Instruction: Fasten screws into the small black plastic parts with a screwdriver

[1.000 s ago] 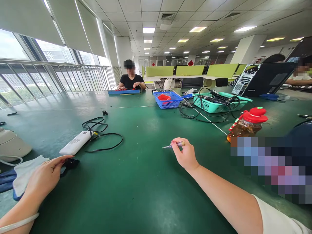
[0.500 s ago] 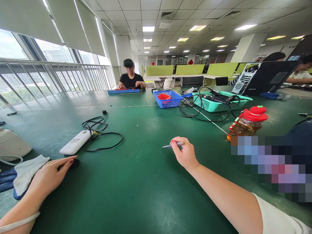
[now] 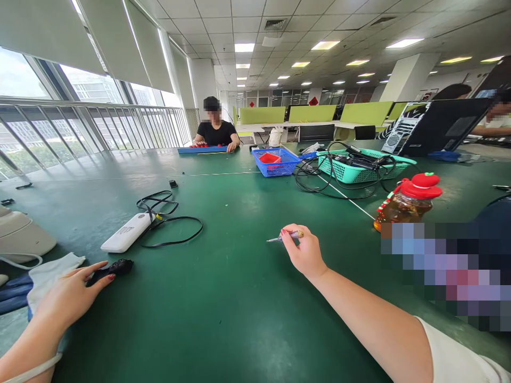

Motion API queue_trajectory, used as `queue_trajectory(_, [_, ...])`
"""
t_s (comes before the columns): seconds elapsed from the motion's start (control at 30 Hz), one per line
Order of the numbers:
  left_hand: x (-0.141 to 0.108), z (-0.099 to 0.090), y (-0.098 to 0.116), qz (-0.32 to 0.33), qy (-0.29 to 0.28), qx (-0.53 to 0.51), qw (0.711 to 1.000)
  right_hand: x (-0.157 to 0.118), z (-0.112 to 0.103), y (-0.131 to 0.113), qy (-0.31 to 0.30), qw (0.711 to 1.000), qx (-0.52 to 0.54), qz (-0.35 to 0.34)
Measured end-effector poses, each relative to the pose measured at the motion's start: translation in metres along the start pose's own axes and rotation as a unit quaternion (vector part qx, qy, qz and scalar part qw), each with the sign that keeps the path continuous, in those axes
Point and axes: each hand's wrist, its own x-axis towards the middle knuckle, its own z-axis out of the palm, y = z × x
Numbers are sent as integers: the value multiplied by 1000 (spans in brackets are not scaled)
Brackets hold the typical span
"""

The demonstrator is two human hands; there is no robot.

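Screwdriver (image 3: 296, 234) with a see-through, purplish handle, yellowish at the butt, and a thin metal shaft: the person's right hand (image 3: 302, 252) pinches it between thumb and fingertips, over the green table (image 3: 223, 298). Its tip points left and slightly toward the person, the long axis lying nearly crosswise. Over at the left, a lumpy black object (image 3: 122, 266) slants away and rightward between the parted thumb and forefinger of the left hand (image 3: 72, 292); whether they grip it, I can't tell.
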Motion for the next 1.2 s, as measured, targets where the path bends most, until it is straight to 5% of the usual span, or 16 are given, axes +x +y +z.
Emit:
queue_trajectory(0.27, [-2, -12, 5, -87, -56, 18, 994, 0, 0, 0, -2, 1000, -2, 5])
queue_trajectory(0.43, [-9, -19, 9, -110, 48, -40, 992, 0, 0, 0, -5, 1000, 0, 7])
queue_trajectory(0.57, [-14, -22, 21, -28, 60, -80, 995, -1, -1, -1, -10, 1000, 4, 11])
queue_trajectory(0.8, [-2, 0, 17, 193, 60, -67, 977, -1, -2, -2, -13, 1000, 7, 3])
queue_trajectory(1.2, [-2, 9, 21, 235, 27, -114, 965, -1, -3, -3, -16, 1000, 3, -20])
